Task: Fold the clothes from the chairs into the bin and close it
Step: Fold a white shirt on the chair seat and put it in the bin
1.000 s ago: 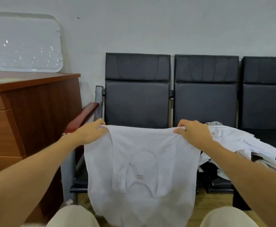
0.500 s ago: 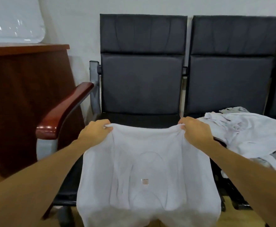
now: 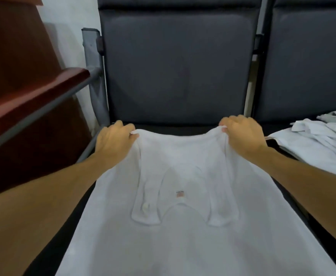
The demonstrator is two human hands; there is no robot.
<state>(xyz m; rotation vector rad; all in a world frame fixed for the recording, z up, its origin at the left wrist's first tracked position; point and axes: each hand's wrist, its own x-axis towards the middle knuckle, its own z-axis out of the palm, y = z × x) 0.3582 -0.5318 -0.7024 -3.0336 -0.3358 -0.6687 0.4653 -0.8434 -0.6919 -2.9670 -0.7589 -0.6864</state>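
A white T-shirt [image 3: 183, 232] lies spread over the seat of the left black chair [image 3: 177, 66], its neck and small label facing me and its folded top edge near the backrest. My left hand [image 3: 114, 139] pinches the top left corner of that edge. My right hand [image 3: 242, 135] pinches the top right corner. A heap of more white clothes [image 3: 318, 144] rests on the neighbouring chair's seat at the right. No bin is in view.
A reddish wooden armrest [image 3: 35, 96] on a grey metal frame runs along the chair's left side. A dark wooden cabinet [image 3: 13, 46] stands beyond it at the left. The second black chair's backrest [image 3: 306, 60] rises at the right.
Both hands have carried the shirt forward and down from hanging in front of the chair to lying on its seat. The view has moved in closer and tilted down.
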